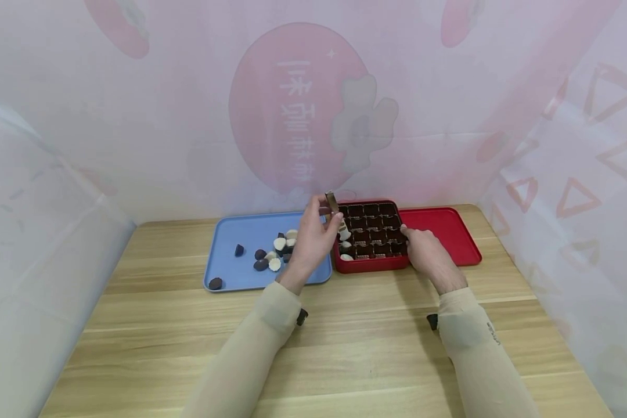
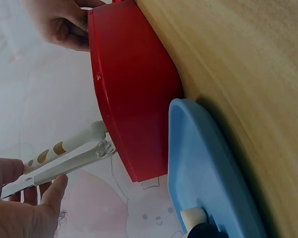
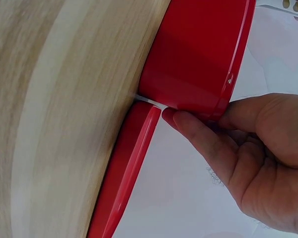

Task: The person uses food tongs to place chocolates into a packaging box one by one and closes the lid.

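Observation:
My left hand [image 1: 309,241] grips a pair of tongs [image 2: 72,156] between thumb and fingers, their tips reaching down past the rim of a red box [image 1: 373,265]. Inside the box is a dark brown insert [image 1: 373,223] with rows of small compartments. Several pale chocolates [image 1: 346,257] sit in its left column, near the tong tips; the arms' far ends are partly hidden by the box wall in the left wrist view. On the box's right side, my right hand [image 1: 427,255] pinches the wall at the rim, thumb against fingers [image 3: 201,141].
Left of the box lies a blue tray [image 1: 230,232] with several dark and white chocolates [image 1: 274,265], partly behind my left hand. A red lid [image 1: 444,232] lies flat right of the box. A printed cloth [image 1: 188,116] hangs behind the wooden table [image 1: 366,348].

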Demonstrator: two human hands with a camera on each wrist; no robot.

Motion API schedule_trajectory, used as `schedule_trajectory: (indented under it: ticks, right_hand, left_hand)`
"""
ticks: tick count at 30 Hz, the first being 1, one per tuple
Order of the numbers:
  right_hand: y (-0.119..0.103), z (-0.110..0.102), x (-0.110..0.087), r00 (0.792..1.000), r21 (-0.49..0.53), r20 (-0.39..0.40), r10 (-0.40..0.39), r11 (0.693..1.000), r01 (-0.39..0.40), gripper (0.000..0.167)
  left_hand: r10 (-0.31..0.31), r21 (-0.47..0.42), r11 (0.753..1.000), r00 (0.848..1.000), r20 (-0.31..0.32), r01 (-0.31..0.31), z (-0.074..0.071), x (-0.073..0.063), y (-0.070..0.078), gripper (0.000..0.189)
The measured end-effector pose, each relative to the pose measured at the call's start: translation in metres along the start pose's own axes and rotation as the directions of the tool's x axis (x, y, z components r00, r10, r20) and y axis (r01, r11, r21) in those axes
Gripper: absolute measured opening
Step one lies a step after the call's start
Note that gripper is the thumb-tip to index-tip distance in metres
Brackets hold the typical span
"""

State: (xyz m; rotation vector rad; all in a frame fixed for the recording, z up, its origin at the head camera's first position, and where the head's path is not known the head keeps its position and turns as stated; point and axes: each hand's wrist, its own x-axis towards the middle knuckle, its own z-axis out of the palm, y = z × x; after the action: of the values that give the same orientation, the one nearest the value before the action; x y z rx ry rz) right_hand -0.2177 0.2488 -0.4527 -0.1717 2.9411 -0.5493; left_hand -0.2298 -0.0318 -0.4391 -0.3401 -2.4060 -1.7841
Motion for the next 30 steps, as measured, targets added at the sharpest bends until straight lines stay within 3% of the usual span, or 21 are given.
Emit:
schedule_trajectory:
  ticks: [11, 19, 30]
  right_hand:
    - [-0.003, -0.001, -0.001, 1.0, 0.002, 0.006, -0.002, 1.0, 0.002, 0.051]
    - [0.016, 0.008, 0.009, 1.0, 0.043, 0.009, -0.023, 0.999, 0.023, 0.053]
    - [-0.004, 0.0, -0.004, 1.0, 0.016, 0.001, 0.0, 1.0, 0.0, 0.053]
  left_hand:
    - [0.01, -0.009, 1.0, 1.0, 0.02, -0.01, -0.025, -0.01, 0.004, 0.036]
    - [-0.023, 0.027, 0.999, 0.999, 0.034, 0.022, -0.05, -0.02, 0.002, 0.041]
    - [-0.023, 0.085, 0.996, 0.998, 0.065, 0.017, -0.087, -0.033, -0.008, 0.044]
